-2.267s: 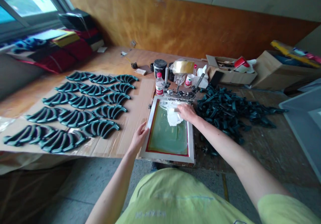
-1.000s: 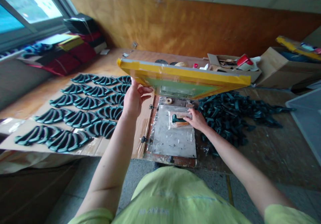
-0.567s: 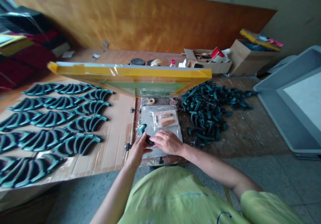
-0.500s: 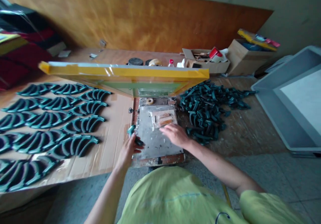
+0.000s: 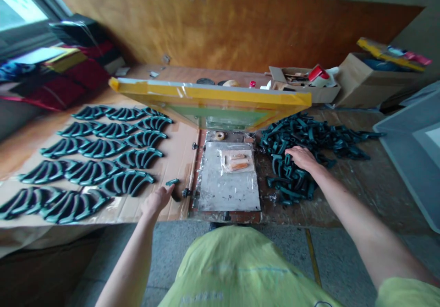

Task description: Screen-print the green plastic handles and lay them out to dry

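My left hand (image 5: 157, 200) is closed on a dark green curved plastic part (image 5: 172, 182), low over the cardboard to the left of the printing base. To the right, the fingers of my right hand (image 5: 302, 156) are drawn together on a similar part (image 5: 288, 158) at the near side of a loose pile (image 5: 309, 133). Between my hands lies the flat grey base plate (image 5: 220, 192), with a small pad (image 5: 239, 162) taped to it. Above its far end, a screen frame (image 5: 213, 89) edged in yellow tape is tilted up.
Rows of the same green parts (image 5: 92, 169) fan out on the cardboard (image 5: 137, 208) at left. Knobs (image 5: 186, 192) stick out beside the base. Behind the frame stand a red-capped bottle (image 5: 252, 84) and an open carton (image 5: 305, 87). A grey bin (image 5: 409, 160) is at far right.
My left hand has moved left with its part, from the base plate's edge to over the cardboard. My right hand has moved right, from the pad to the pile. The view has shifted.
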`<state>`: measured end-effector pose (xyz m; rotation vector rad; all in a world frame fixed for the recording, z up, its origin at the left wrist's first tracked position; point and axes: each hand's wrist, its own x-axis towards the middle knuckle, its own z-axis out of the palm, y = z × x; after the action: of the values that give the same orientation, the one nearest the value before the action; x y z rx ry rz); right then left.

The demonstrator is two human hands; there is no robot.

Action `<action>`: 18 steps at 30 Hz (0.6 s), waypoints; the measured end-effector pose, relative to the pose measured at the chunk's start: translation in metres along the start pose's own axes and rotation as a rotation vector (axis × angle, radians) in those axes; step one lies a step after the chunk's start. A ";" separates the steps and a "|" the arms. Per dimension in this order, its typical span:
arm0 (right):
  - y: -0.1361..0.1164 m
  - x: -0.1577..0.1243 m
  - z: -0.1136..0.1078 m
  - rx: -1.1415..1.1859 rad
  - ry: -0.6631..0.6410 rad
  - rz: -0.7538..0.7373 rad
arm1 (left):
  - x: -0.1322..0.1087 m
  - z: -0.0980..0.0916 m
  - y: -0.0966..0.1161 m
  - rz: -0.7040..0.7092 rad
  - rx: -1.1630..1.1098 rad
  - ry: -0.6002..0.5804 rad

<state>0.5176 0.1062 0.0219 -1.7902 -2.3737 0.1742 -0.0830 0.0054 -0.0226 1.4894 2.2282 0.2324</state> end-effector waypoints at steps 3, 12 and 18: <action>-0.046 0.013 -0.001 0.041 0.091 -0.088 | 0.010 -0.031 0.038 -0.070 -0.136 -0.008; -0.210 0.044 0.059 0.076 0.127 -0.341 | 0.012 -0.137 0.217 0.387 -1.421 0.162; -0.213 0.039 0.062 0.192 0.068 -0.275 | -0.010 -0.123 0.193 0.381 -1.294 0.220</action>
<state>0.2942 0.0851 0.0041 -1.3508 -2.4301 0.2891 0.0255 0.0870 0.1620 1.0584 1.2740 1.6251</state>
